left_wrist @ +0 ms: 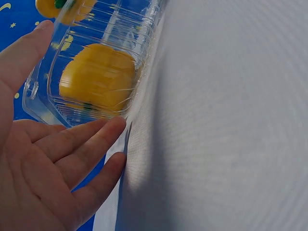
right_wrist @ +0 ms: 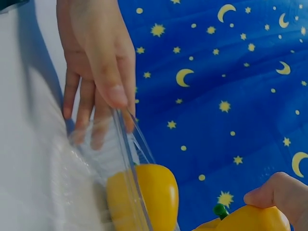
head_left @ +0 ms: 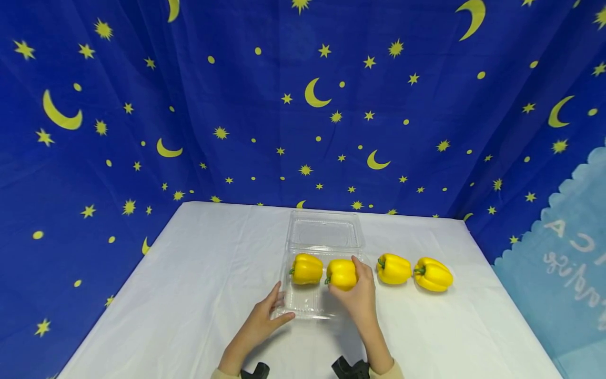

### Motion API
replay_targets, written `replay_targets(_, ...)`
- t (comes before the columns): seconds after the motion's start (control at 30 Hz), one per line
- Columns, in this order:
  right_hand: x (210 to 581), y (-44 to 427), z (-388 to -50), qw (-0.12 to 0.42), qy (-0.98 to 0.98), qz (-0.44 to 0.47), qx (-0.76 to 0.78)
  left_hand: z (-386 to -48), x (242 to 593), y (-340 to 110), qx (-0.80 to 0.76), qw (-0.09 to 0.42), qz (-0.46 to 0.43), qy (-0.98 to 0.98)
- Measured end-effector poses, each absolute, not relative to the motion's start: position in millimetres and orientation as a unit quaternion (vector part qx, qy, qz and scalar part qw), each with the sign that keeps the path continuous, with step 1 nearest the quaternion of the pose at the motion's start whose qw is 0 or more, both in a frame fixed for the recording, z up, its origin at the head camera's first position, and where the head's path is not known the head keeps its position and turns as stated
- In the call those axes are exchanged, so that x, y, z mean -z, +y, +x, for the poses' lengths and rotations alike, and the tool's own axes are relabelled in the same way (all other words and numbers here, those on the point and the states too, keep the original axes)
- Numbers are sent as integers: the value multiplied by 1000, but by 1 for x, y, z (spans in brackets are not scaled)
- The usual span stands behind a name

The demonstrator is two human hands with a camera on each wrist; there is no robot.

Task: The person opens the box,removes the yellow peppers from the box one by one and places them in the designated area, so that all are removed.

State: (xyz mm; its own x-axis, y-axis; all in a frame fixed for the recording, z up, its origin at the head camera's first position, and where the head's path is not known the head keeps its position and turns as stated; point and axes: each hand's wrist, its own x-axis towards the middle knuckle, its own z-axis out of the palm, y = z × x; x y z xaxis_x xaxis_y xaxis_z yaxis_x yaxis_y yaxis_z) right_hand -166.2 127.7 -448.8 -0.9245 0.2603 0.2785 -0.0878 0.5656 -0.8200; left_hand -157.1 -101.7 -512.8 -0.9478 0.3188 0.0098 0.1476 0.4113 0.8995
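Head view: pepper (head_left: 343, 273) sideways, stem (head_left: 327, 281) leftward

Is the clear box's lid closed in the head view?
No, the lid lies open beyond the base, where a yellow pepper sits uncovered.

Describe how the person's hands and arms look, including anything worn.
The left hand and right hand are bare, with no gloves or rings visible. Beige sleeves show at the head view's bottom edge, with a chunky black device near each.
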Motion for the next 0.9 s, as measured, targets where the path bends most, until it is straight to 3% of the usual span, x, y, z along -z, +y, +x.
replay_targets(0.9, 443, 177, -166, 191, -855, -104, -470, -159, 516, -102, -521, 76, 143, 838)
